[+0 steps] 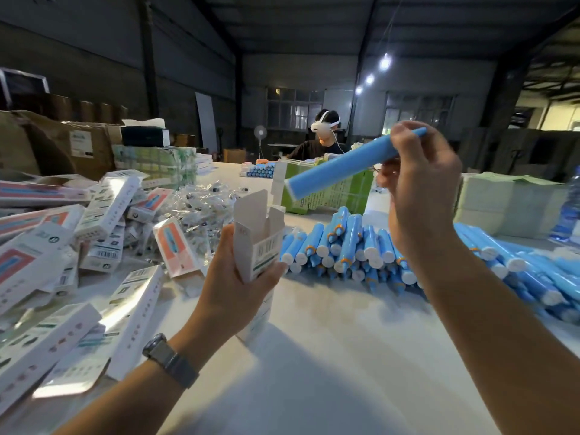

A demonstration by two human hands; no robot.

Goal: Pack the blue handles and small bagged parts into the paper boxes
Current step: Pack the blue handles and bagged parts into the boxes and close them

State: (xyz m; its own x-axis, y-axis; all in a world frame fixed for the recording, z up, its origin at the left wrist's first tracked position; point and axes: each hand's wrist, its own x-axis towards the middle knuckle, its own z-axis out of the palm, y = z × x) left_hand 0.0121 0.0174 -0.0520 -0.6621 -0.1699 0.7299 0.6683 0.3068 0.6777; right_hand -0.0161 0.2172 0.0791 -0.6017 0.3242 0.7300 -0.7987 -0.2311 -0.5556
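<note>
The left hand (232, 277) grips an open box (259, 237) upright above the table (314, 356), fingers and thumb curled round its lower half, top flaps standing up. The right hand (417, 189) is raised above and to the right of the box, its fingers curled round the upper end of a blue handle (348, 164), which slants down-left with its lower end up and to the right of the box mouth, apart from it.

Right of the box, a heap of handles (361, 246) lies on the table. Left of the box, packed boxes (62, 246) lie in a loose pile, and just behind them sits a mound of bagged parts (201, 208). Far beyond the box, a person (323, 142) sits at the table's other end.
</note>
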